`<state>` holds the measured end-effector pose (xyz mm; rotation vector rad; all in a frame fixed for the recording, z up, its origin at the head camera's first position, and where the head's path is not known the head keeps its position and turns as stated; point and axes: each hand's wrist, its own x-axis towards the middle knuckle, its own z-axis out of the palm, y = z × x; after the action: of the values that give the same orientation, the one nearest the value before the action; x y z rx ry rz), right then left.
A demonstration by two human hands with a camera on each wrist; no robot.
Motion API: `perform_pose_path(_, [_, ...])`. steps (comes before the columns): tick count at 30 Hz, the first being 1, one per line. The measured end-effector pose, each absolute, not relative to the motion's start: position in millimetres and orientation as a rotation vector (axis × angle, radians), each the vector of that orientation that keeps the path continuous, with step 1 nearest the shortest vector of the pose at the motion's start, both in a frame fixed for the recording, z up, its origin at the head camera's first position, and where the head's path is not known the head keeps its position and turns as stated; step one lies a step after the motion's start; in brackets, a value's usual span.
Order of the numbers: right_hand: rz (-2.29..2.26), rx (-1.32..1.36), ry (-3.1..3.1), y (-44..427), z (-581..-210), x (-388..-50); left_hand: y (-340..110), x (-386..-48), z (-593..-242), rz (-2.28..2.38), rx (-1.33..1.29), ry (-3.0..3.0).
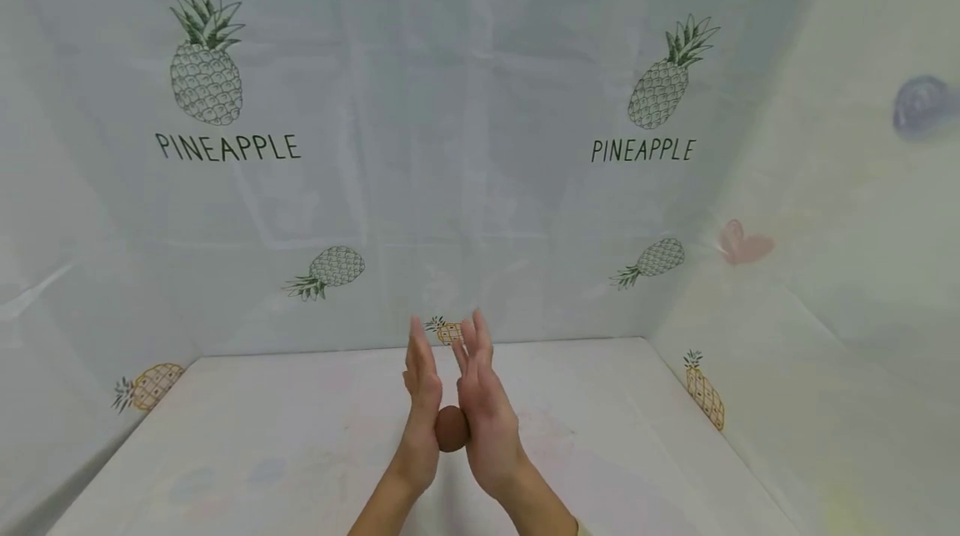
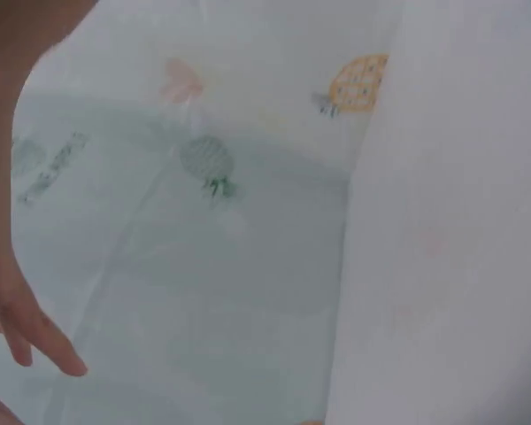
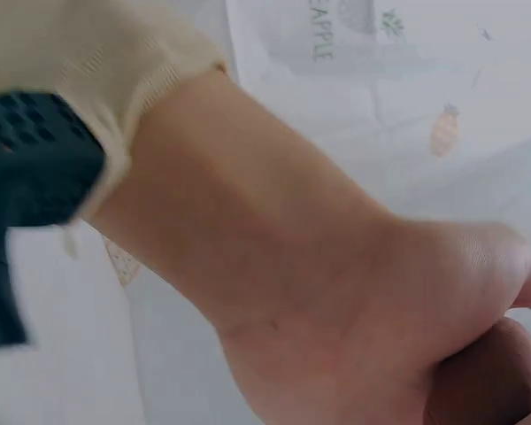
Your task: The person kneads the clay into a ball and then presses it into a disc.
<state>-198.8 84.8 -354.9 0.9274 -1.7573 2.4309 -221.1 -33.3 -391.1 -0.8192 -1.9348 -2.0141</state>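
Note:
A smooth brown ball [image 1: 452, 428] sits between my two palms, above the white surface. My left hand [image 1: 422, 411] touches it from the left, fingers straight and pointing up and away. On the other side, my right hand [image 1: 486, 411] presses its palm heel against the ball, its fingers extended and slightly spread. The right wrist view shows the brown ball [image 3: 487, 381] against the base of the right palm, partly cut off by the frame. Along the left edge of the left wrist view are parts of a hand with fingers [image 2: 49, 341]; the ball is not visible there.
Under the hands lies a white covered table [image 1: 300, 419]. A pale sheet [image 1: 480, 186] printed with pineapples hangs behind it, with more sheeting at both sides. A beige sleeve [image 3: 177, 53] and a dark perforated device [image 3: 44, 159] show at the right forearm.

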Motion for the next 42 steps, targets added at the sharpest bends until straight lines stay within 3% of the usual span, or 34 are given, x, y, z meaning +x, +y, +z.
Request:
perform_pose_path(11, [2.327, 0.800, -1.617, 101.8, -360.4, -225.1, -16.8, -191.9, -383.3, -2.045, -1.044, -1.939])
perform_pose_path(21, [2.434, 0.802, -1.972, 72.0, -367.3, -202.1, -41.6, -213.4, -378.4, -2.091, -0.801, -1.838])
perform_pose_path(28, [2.410, 0.947, -1.845, 78.5, -356.3, -193.1, -42.3, -226.1, -385.5, -2.064, -0.749, -1.867])
perform_pose_path(34, [2.307, 0.979, -1.677, 93.7, -357.0, -204.1, -21.7, -212.3, -390.4, -2.102, -0.866, -1.925])
perform_pose_path(42, [2.163, 0.787, -1.642, 106.9, -362.9, -227.1, -14.7, -190.6, -378.8, -2.132, -1.102, -1.870])
